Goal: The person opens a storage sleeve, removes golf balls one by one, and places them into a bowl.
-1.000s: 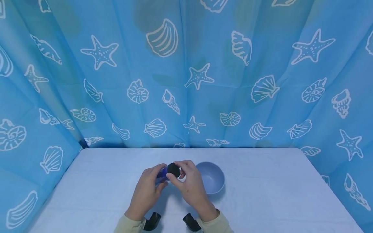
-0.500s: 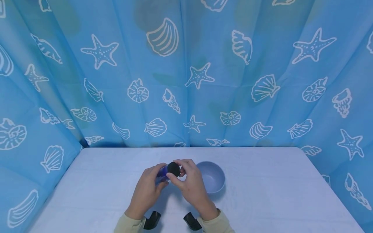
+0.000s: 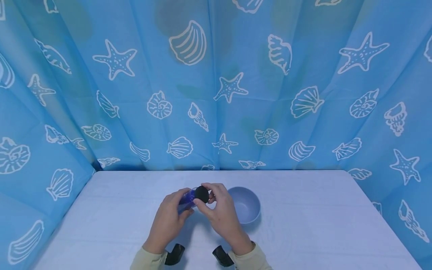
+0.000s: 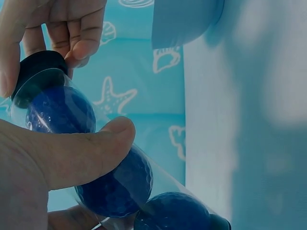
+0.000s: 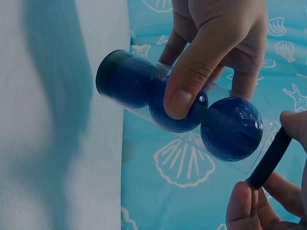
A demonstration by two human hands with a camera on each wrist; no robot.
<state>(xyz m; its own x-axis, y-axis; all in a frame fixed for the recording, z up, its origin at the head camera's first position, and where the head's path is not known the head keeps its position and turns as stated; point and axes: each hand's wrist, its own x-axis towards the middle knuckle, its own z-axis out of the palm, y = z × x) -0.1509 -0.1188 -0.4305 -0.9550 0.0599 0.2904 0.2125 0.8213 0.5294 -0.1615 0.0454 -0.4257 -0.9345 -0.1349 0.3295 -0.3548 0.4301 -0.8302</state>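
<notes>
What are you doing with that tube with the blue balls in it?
A person holds a clear plastic tube with three dark blue dimpled balls inside. The left hand grips the tube's middle, while the right hand pinches its round black cap. A pale blue bowl sits beside them on the white table.

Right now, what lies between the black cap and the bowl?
In the head view, the right hand, gripping the black cap, fills the stretch to the bowl.

Blue curtain (image 3: 303, 56) with white shells, starfish behind and beside pale table (image 3: 320, 225).
</notes>
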